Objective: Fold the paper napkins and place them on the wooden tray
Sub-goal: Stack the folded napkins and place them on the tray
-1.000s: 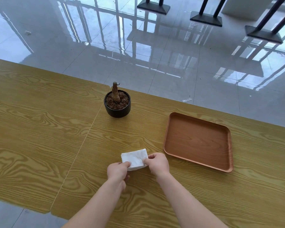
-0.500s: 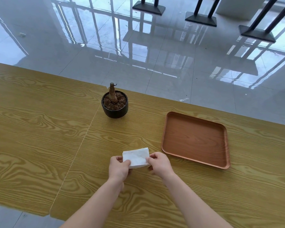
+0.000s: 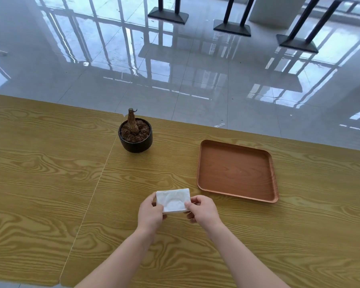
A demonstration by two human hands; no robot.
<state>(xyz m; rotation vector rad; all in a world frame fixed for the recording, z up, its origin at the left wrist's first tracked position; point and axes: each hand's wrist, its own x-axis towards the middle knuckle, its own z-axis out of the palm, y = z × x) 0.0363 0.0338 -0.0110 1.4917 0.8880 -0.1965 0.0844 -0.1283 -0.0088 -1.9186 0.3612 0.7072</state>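
A small white folded paper napkin (image 3: pixel 172 200) is held just above the wooden table, both hands pinching its near corners. My left hand (image 3: pixel 150 213) grips the napkin's left side; my right hand (image 3: pixel 202 210) grips its right side. The napkin looks like a compact rectangle with a soft crease in its top face. A brown wooden tray (image 3: pixel 204 183) with rounded corners lies flat to the right and slightly beyond my hands, with nothing in it.
A black pot (image 3: pixel 136 144) with soil and a bare stump stands beyond the napkin, near the seam between two yellow wood-grain table tops (image 3: pixel 50 183). The far table edge borders a glossy tiled floor with black table bases (image 3: pixel 232 30).
Both hands and the napkin stay in nearly the same spot on the table; the napkin looks a little flatter and squarer. The camera has tilted slightly.
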